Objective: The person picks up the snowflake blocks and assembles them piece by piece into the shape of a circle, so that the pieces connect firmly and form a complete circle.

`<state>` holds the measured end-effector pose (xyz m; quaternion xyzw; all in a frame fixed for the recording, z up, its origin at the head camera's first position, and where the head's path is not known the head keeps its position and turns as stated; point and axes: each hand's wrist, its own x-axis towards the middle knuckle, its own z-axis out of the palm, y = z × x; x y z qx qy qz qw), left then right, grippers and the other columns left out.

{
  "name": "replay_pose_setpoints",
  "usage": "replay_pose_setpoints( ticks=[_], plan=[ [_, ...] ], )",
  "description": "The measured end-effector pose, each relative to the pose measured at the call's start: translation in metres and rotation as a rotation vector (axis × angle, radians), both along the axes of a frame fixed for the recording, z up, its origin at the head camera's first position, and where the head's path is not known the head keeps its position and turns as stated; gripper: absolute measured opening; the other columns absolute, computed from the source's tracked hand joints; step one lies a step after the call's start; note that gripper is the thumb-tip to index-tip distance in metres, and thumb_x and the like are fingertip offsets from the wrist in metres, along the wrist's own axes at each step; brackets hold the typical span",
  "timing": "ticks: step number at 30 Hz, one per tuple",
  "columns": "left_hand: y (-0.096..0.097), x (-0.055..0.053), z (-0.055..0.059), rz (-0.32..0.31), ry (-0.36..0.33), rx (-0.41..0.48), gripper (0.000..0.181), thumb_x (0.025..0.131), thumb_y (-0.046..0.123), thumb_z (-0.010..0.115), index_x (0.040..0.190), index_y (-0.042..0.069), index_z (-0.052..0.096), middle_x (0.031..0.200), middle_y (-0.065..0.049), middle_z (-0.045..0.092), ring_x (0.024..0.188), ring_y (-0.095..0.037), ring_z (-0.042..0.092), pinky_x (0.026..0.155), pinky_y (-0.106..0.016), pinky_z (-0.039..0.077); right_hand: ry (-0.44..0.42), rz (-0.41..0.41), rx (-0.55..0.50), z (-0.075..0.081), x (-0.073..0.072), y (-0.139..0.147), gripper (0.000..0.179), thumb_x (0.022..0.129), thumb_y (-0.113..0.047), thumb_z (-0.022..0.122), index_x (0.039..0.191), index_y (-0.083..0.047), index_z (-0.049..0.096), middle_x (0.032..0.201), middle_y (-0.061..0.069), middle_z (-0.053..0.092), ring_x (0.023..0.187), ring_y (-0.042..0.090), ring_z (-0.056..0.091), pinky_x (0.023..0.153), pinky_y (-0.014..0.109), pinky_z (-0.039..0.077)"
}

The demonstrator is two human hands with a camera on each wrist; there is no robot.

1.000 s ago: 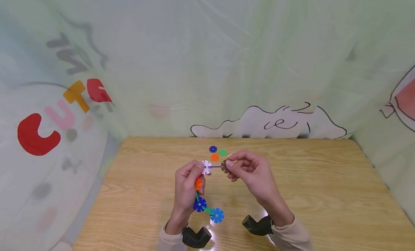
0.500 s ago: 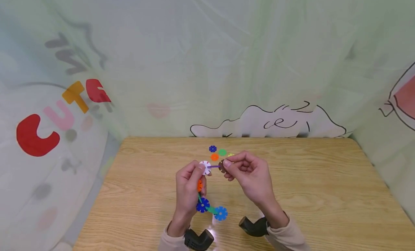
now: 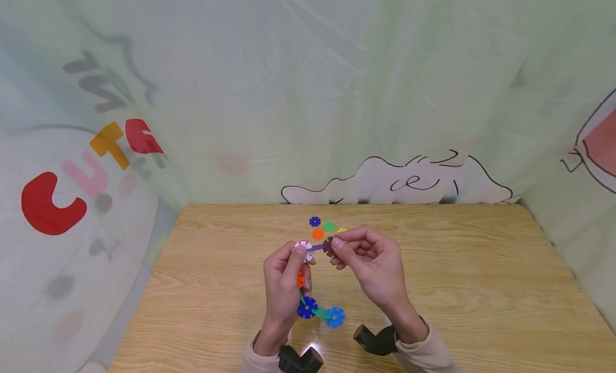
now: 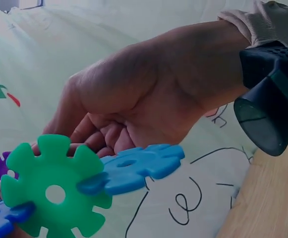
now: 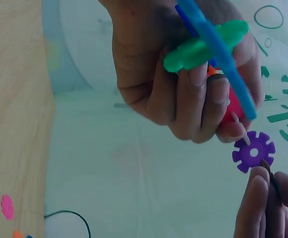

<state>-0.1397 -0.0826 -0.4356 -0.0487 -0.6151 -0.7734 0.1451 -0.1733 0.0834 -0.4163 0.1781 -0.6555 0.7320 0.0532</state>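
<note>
My left hand pinches a white notched snowflake disc between thumb and fingers. Below it hangs a linked chain with an orange disc, a dark blue disc, a green disc and a light blue disc at the end. A brown disc is pinched by my right hand, thumb against fingers. Between the hands a purple disc bridges the white and brown ones, seen nearly edge-on from the head. In the right wrist view, a red disc shows by the left fingers.
Behind the hands on the wooden table lie loose discs: dark blue, green, orange and a yellow one partly hidden by the right hand. A printed curtain rises along the table's back edge.
My left hand has shifted slightly right, and the dangling chain has swung right with it. The purple disc shows more of its face, and the brown disc sits a little further left.
</note>
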Motion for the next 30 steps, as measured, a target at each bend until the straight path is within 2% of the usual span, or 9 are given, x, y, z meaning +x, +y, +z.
replay_pose_setpoints(
  ticks=[6,10,13,18,24,27,30],
  plan=[
    [0.003,0.001,0.001,0.008,0.131,-0.038,0.033,0.11,0.004,0.047,0.084,-0.012,0.057,0.057,-0.02,0.051,0.04,-0.017,0.05,0.037,-0.024,0.049,0.065,0.022,0.028,0.005,0.002,0.008,0.016,0.1,0.007,0.066,0.115,0.012,0.069,0.095,-0.001,0.081,0.078,0.015,0.078,0.072,0.032,0.067],
    [0.005,0.002,0.003,-0.019,0.218,-0.066,0.031,0.11,0.0,0.043,0.085,-0.009,0.057,0.061,-0.022,0.054,0.044,-0.022,0.053,0.04,-0.027,0.054,0.06,-0.029,0.066,0.01,0.005,0.012,0.012,0.098,0.006,0.069,0.11,0.009,0.071,0.092,-0.002,0.081,0.079,0.014,0.078,0.074,0.031,0.067],
    [0.007,0.003,0.004,-0.007,0.242,-0.078,0.031,0.11,-0.001,0.041,0.084,-0.005,0.057,0.061,-0.021,0.054,0.044,-0.023,0.051,0.038,-0.027,0.051,0.097,-0.083,0.114,0.013,0.008,0.011,0.006,0.095,0.007,0.072,0.101,0.005,0.073,0.091,-0.002,0.079,0.078,0.013,0.077,0.075,0.028,0.066],
    [0.008,0.005,0.003,0.011,0.264,-0.067,0.032,0.109,-0.003,0.039,0.081,-0.006,0.054,0.054,-0.018,0.047,0.035,-0.022,0.04,0.03,-0.024,0.04,0.176,-0.136,0.174,0.015,0.011,0.007,0.01,0.094,0.008,0.073,0.096,-0.001,0.074,0.09,0.002,0.075,0.08,0.011,0.071,0.075,0.023,0.064],
    [0.008,0.005,0.002,0.008,0.263,-0.082,0.031,0.109,-0.004,0.04,0.082,-0.006,0.055,0.051,-0.015,0.043,0.034,-0.021,0.038,0.029,-0.023,0.037,0.176,-0.13,0.199,0.014,0.011,0.005,0.001,0.097,0.004,0.072,0.097,0.004,0.072,0.091,0.009,0.073,0.081,0.011,0.066,0.07,0.025,0.064],
    [0.007,0.005,0.002,0.004,0.255,-0.094,0.031,0.109,-0.004,0.04,0.082,-0.007,0.055,0.051,-0.014,0.043,0.035,-0.02,0.039,0.029,-0.023,0.038,0.166,-0.119,0.21,0.012,0.01,0.004,0.003,0.099,0.003,0.07,0.097,0.005,0.071,0.091,0.011,0.071,0.079,0.01,0.066,0.067,0.027,0.064],
    [0.006,0.003,0.0,-0.004,0.284,-0.108,0.031,0.109,-0.005,0.04,0.082,-0.007,0.055,0.052,-0.014,0.043,0.035,-0.02,0.039,0.029,-0.023,0.038,0.156,-0.105,0.226,0.01,0.009,0.004,0.004,0.1,0.002,0.069,0.096,0.004,0.07,0.091,0.011,0.07,0.076,0.009,0.065,0.064,0.027,0.062]
  ],
)
